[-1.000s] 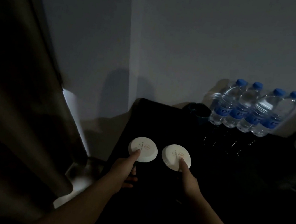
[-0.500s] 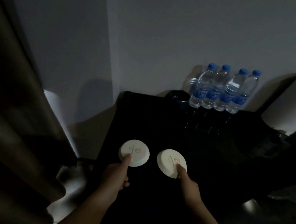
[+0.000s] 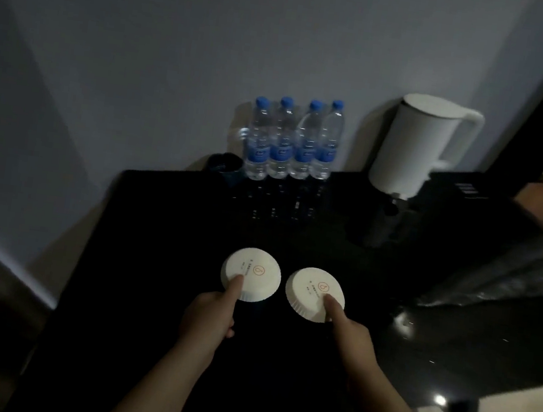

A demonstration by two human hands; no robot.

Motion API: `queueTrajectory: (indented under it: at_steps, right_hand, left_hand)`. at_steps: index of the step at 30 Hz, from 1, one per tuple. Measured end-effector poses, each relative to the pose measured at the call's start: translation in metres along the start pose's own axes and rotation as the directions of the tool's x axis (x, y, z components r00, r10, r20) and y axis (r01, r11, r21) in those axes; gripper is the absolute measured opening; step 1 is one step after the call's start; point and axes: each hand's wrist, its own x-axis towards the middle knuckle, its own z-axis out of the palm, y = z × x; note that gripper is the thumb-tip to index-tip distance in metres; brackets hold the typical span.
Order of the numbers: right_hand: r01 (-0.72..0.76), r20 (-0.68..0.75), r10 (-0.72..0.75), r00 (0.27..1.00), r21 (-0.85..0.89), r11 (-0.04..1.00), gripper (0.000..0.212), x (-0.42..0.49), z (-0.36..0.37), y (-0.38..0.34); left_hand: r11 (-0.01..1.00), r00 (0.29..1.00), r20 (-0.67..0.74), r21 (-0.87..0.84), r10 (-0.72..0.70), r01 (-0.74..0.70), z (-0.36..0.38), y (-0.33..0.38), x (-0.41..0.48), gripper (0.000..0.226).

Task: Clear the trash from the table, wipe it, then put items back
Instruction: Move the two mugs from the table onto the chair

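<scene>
Two cups capped with round white paper lids stand side by side on the black table (image 3: 164, 226); their bodies are lost in the dark. My left hand (image 3: 210, 322) holds the left lidded cup (image 3: 250, 277), thumb pressed on the lid's near edge and fingers curled below. My right hand (image 3: 350, 340) holds the right lidded cup (image 3: 312, 290) the same way.
Several water bottles with blue caps (image 3: 292, 143) stand in a row against the back wall, a dark cup (image 3: 224, 163) to their left and a white kettle (image 3: 416, 145) to their right. A crumpled black plastic bag (image 3: 513, 272) lies on the table's right side.
The view has swung to the right, bringing the kettle and the black bag into sight. Both hands keep the same hold on the two lidded cups.
</scene>
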Motion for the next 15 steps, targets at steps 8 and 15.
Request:
queueTrajectory:
  at_steps: [8,15]
  right_hand:
    - [0.086,-0.176,-0.068,0.982,0.098,0.991,0.046,0.011,-0.186,0.009]
    - [0.074,-0.279,-0.016,0.96,0.198,0.977,0.046,0.029,-0.317,0.016]
  left_hand:
    - [0.999,0.992,0.117,0.009,0.035,-0.036,0.166,0.032,-0.074,0.047]
    - [0.999,0.977,0.213,0.002,0.035,-0.036,0.289,0.066,-0.122,0.048]
